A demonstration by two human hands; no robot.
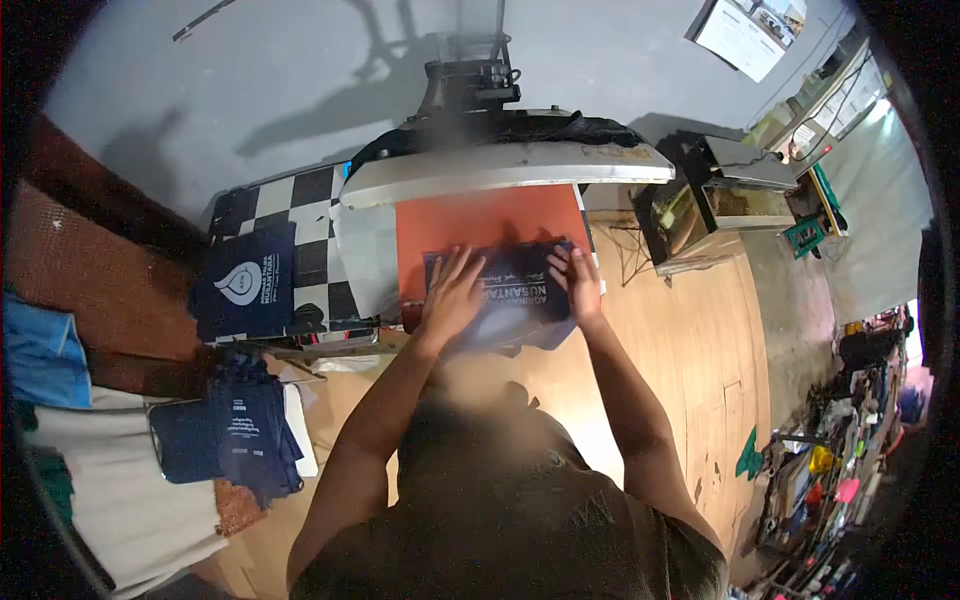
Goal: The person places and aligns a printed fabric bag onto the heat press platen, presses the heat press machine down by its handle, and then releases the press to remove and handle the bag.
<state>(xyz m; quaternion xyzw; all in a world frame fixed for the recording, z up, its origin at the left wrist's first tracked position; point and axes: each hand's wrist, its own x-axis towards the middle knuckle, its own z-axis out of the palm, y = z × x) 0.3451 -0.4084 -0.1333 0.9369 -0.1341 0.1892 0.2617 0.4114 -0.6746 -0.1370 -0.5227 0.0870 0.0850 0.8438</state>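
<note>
A dark navy cloth piece [515, 285] with white lettering lies on the orange pad [430, 215] of a heat press. Its near edge hangs toward me past the pad and looks lighter, as if something translucent is there; I cannot tell what. My left hand [455, 297] rests on the cloth's left part with fingers spread. On the right edge sits my right hand [580, 282], its fingers stretched over the cloth and apart. Above the pad's far side is the raised pale upper plate [510, 172] of the press.
Left of the press, a printed navy cloth [250, 283] lies on a black-and-white checkered table [312, 190]. More dark printed cloths [245, 430] are stacked lower left. A dark open-fronted box [735, 205] stands right; a cluttered rack [830, 460] is lower right.
</note>
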